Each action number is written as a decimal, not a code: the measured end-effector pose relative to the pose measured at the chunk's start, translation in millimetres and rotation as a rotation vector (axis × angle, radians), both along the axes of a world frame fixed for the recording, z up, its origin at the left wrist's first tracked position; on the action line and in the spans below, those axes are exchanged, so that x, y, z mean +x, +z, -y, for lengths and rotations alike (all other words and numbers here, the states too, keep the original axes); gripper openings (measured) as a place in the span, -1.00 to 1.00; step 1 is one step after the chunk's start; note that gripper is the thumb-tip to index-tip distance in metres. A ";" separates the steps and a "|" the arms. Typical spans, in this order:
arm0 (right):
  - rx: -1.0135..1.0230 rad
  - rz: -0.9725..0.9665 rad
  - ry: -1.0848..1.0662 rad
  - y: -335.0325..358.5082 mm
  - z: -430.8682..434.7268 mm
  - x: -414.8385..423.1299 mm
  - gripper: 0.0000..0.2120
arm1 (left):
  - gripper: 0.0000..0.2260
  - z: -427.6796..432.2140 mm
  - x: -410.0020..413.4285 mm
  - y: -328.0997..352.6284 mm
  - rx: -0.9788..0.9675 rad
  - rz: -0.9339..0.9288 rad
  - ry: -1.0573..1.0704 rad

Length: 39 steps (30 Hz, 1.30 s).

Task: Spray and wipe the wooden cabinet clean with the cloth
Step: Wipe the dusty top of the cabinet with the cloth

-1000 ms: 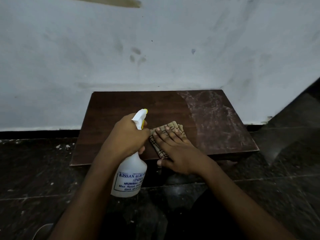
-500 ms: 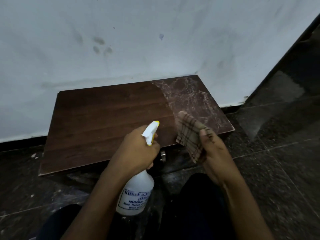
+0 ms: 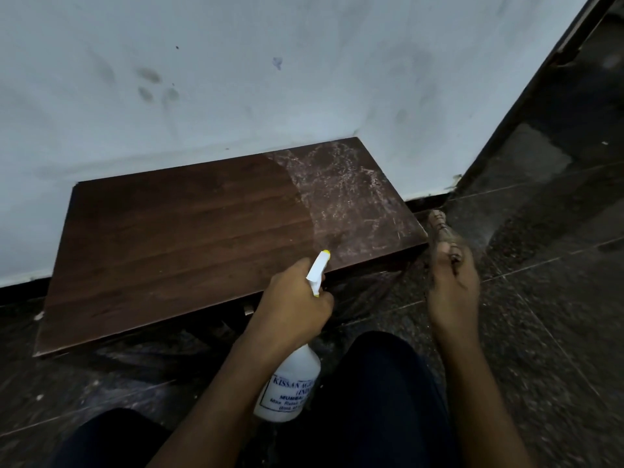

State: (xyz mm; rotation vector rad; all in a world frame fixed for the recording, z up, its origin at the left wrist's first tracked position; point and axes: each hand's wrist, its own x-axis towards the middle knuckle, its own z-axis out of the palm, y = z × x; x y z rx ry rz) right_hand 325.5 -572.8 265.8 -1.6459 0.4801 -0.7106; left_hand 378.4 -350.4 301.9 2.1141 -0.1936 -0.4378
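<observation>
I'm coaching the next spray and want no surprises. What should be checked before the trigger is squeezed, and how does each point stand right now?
1. Spray bottle gripped in the left hand: ok.
2. Nozzle pointing toward the dusty patch: ok.
3. Cloth held in the right hand, beside the cabinet top and not on it: ok.
4. Liquid in the bottle: cannot tell, it is opaque white.
5. Cabinet top wiped all over: not ok, the right end is dusty.
</observation>
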 end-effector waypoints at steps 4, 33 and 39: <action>-0.420 -0.322 0.108 -7.5 10.3 30.2 -0.54 | -0.85 -1.3 -6.0 -0.7 -0.009 -0.033 0.011; -0.955 -0.722 0.388 5.9 6.0 53.7 -0.42 | -0.88 -12.0 -17.0 8.0 0.026 0.016 0.024; -0.987 -0.470 0.702 8.9 -42.7 47.8 -0.47 | -0.87 -10.4 -21.6 14.6 0.039 0.038 0.042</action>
